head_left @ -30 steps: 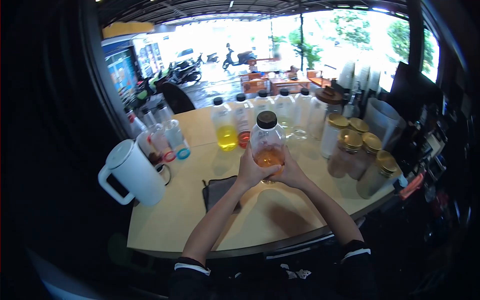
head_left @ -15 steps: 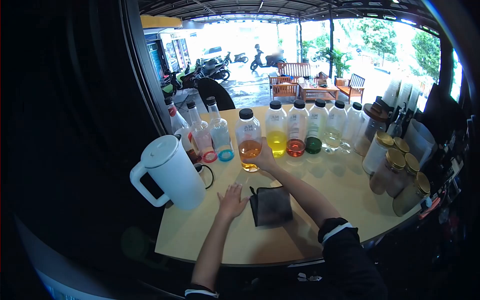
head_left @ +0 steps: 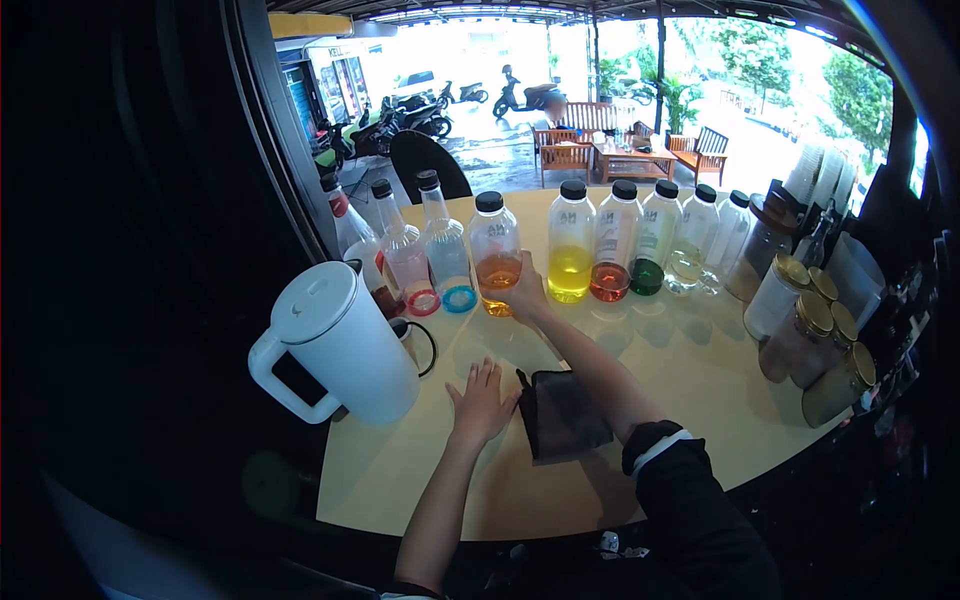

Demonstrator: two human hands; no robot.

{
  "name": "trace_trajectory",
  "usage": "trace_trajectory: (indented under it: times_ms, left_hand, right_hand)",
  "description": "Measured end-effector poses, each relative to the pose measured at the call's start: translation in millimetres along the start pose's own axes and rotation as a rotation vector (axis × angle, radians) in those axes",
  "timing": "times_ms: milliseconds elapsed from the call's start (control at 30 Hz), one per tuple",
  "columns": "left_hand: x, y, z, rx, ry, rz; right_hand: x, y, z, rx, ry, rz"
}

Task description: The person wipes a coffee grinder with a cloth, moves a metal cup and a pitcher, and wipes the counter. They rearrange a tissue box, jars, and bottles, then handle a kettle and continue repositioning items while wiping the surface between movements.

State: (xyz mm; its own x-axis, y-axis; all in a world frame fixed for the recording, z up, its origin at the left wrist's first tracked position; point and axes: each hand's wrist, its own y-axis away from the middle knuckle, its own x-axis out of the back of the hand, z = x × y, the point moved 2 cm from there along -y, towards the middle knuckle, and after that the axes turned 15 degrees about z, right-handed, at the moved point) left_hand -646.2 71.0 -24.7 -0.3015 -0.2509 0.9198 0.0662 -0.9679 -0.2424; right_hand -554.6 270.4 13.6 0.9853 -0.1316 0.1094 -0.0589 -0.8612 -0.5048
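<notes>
My right hand (head_left: 526,292) is wrapped around the lower part of a clear bottle with a black cap and orange liquid (head_left: 496,240). This bottle stands upright between a clear glass bottle with a blue ring (head_left: 447,262) and a bottle of yellow liquid (head_left: 571,250). My left hand (head_left: 482,405) lies flat on the table (head_left: 400,490), fingers spread, holding nothing. Beside it, partly under my right forearm, is a folded dark cloth (head_left: 565,420).
A white pitcher (head_left: 345,345) stands at left, by a pink-ringed bottle (head_left: 405,255). Rightward are bottles of red (head_left: 610,280) and green liquid (head_left: 647,275), then several gold-lidded jars (head_left: 795,335). Beyond the table are wooden benches (head_left: 565,155) and parked motorbikes.
My right hand has slid the orange-liquid bottle back and slightly left, widening the gap to the yellow one. The left hand stays flat on the table. The view has shifted a little.
</notes>
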Motion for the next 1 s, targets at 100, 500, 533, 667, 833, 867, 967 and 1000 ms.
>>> trace_trajectory:
  times_ms: [100,500,533,667,833,867,967,1000]
  left_hand:
    - [-1,1,-1,-0.003,0.000,0.002]
    - [4,1,3,0.005,-0.043,-0.048]
    - [4,2,3,0.001,-0.042,-0.047]
    - [-5,1,-2,-0.024,-0.033,0.006]
    - [-4,1,-2,-0.013,-0.013,0.010]
    - [-4,1,-2,-0.024,-0.010,0.010]
    - [-1,2,-1,-0.005,0.012,0.039]
    - [0,2,-1,-0.019,0.015,0.037]
  right_hand:
    - [-2,0,-3,0.008,0.012,0.006]
    - [-9,-1,0,-0.005,-0.041,-0.009]
    - [-9,-1,-1,0.002,-0.049,-0.001]
    - [-9,0,2,0.027,-0.049,0.007]
    - [-7,2,11,-0.075,-0.020,-0.077]
    - [-4,4,12,-0.072,-0.015,-0.066]
    - [17,20,-5,-0.008,0.358,-0.109]
    - [29,27,-8,-0.009,0.364,-0.095]
